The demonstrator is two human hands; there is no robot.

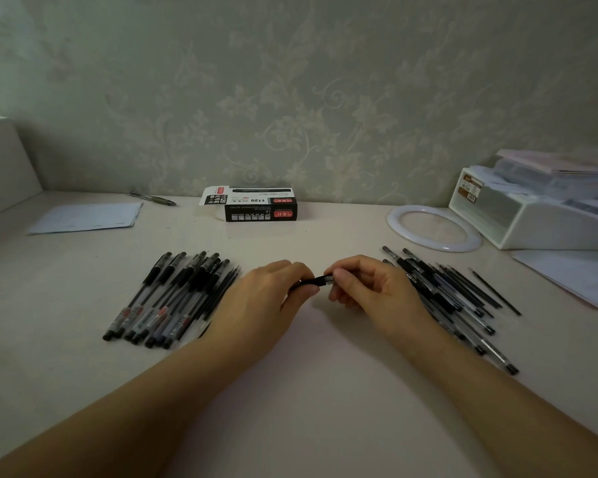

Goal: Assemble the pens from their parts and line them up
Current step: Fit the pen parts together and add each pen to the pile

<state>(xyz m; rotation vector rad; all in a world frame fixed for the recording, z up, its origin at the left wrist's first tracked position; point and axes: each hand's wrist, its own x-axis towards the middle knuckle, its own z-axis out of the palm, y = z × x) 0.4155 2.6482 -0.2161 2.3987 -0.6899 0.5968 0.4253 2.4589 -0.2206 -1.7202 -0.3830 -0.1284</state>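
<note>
Two hands meet at the centre of the table (308,357), and between them we hold one pen (314,281), lying nearly level just above the surface. Our left hand (266,298) curls its fingers round the black grip end, while our right hand (366,291) pinches the clear, silvery tip end between thumb and fingertips (340,276); only a short stretch of the pen shows between the two hands, black toward the left and pale toward the right. At nine o'clock from the hands lies a row of pens (166,298), side by side and touching, with black caps at the far ends, clear barrels with red-and-white labels, and black plugs nearest us. At three o'clock lies a looser heap of parts (453,298): clear barrels, black caps and thin dark refills, crossing one another, with one refill (494,291) lying apart at its outer edge. At twelve o'clock, against the wall, stands an open black-and-white pen box (259,205) with red marks. A white ring (394,222) lies at about two o'clock, beside a white storage box (539,229), and a sheet of paper (87,218) lies at ten o'clock.
</note>
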